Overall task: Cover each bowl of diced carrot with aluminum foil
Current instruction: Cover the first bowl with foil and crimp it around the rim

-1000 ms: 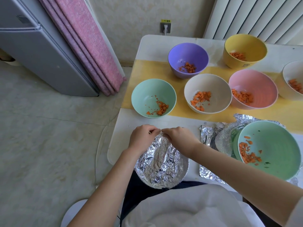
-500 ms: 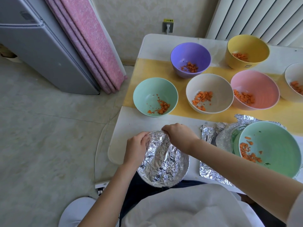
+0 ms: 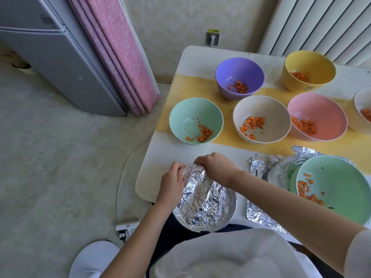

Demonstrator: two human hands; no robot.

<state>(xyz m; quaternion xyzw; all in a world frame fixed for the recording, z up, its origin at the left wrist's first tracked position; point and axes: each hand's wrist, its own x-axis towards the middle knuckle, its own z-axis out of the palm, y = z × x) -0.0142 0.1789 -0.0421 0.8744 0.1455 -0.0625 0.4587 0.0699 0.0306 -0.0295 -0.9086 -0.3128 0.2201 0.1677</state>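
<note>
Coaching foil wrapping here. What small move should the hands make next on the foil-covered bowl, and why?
Probably slide both hands apart along the rim, crimping toward the near side: the left hand and right hand pinch the foil only at its far rim, close together.

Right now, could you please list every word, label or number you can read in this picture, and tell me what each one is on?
"小心触电", as far as it can be made out: yellow sticker above the wall socket.
Round mark on the fridge: too blurred to read.
Small mark on the yellow bowl: too small to read.
Power strip on the floor: no readable text.
</note>
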